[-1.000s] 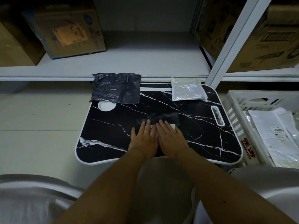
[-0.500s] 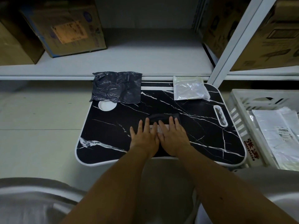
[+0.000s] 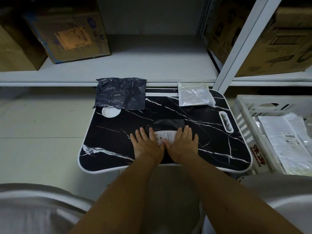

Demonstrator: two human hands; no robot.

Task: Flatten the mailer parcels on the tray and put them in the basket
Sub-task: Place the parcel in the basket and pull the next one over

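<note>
- Left hand [image 3: 147, 146]: flat, palm down, fingers spread and extended toward 12 o'clock, pressing on the left part of a black mailer parcel [image 3: 169, 124]. Not gripping anything.
- Right hand [image 3: 182, 144]: likewise flat and palm down, fingers spread, pressing the right part of the same parcel. Thumbs of both hands meet or nearly touch at the middle.
- Black mailer parcel: lies on the tray near its front centre, partly covered by both hands. A white shipping label [image 3: 166, 136] shows between the two hands. The parcel's far edge extends past the fingertips toward 12 o'clock.
- Tray [image 3: 211, 142]: black marble pattern with white rim, a round white recess [image 3: 110, 112] at about 10 o'clock from the hands and a slot handle [image 3: 226, 122] at 2 o'clock.
- Dark grey mailer [image 3: 120, 93]: crumpled, at the tray's far left corner, 11 o'clock from the hands, overlapping the recess and overhanging the tray edge.
- Clear plastic mailer [image 3: 195, 96]: at the far right corner, 1 o'clock from the hands, well apart from the grey one.
- Basket [image 3: 243, 114]: white, slatted, just beside the tray at 3 o'clock, holding pale parcels [image 3: 285, 141] with a printed label.
- Shelf [image 3: 152, 65]: beyond the tray at 12 o'clock, with cardboard boxes [image 3: 67, 32] at both ends.
</note>
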